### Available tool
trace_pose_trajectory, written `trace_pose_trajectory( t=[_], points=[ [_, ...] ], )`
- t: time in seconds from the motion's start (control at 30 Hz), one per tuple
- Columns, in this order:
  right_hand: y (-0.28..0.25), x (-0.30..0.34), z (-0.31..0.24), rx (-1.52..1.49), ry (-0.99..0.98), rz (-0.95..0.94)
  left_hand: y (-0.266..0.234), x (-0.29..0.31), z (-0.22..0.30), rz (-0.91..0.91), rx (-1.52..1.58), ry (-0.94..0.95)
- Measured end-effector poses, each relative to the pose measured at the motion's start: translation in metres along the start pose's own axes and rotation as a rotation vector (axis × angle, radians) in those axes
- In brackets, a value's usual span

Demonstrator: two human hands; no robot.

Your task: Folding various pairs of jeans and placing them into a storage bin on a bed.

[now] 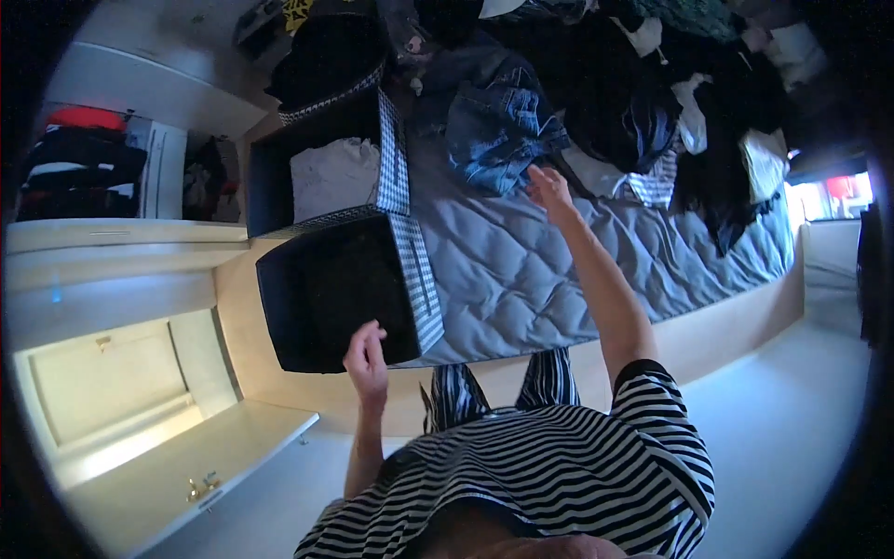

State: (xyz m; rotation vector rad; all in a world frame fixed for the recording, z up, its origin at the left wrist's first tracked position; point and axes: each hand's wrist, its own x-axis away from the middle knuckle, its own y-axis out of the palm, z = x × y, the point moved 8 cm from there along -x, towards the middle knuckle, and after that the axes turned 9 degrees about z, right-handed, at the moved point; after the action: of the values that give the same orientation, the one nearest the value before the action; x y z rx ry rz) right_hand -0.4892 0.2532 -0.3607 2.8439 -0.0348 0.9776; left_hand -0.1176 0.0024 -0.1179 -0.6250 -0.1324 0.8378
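Observation:
My right hand (pixel 549 192) reaches out over the bed, its fingers extended beside a pair of blue jeans (pixel 503 126) that lies crumpled there. It holds nothing that I can see. Close to the front edge of a dark fabric storage box (pixel 424 289) with checked sides is my left hand (pixel 367 360), fingers loosely apart and no object in them. That box's inside looks black, with no contents I can make out. Behind it stands a second checked box (pixel 395 158) holding folded pale grey cloth (pixel 335 177).
Dark clothes (pixel 624 102) are heaped across the far side of the grey quilted bed (pixel 503 279), with a striped garment (pixel 655 179) among them. At left, a cabinet shelf (pixel 186 233) bears folded clothes (pixel 84 168). An open cabinet door (pixel 186 466) juts out low at left.

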Motion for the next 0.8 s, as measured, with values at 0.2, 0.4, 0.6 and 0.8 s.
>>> trace_pose_trajectory(
  t=[0.2, 0.4, 0.6, 0.8],
  points=[
    [-0.013, -0.1, -0.005, -0.113, 0.282, 0.271, 0.084, 0.086, 0.05, -0.085, -0.01, -0.183],
    [0.004, -0.051, -0.086, -0.262, -0.63, 0.039, 0.162, 0.095, 0.088, -0.248, -0.16, -0.101],
    [0.021, 0.164, -0.056, 0.51, -0.915, -0.377, 0.2, 0.065, 0.061, -0.15, 0.28, -0.414],
    [-0.045, 0.334, 0.008, 0.828, -0.894, -0.77, 0.198, 0.087, 0.067, -0.437, 0.104, -0.332]
  ],
)
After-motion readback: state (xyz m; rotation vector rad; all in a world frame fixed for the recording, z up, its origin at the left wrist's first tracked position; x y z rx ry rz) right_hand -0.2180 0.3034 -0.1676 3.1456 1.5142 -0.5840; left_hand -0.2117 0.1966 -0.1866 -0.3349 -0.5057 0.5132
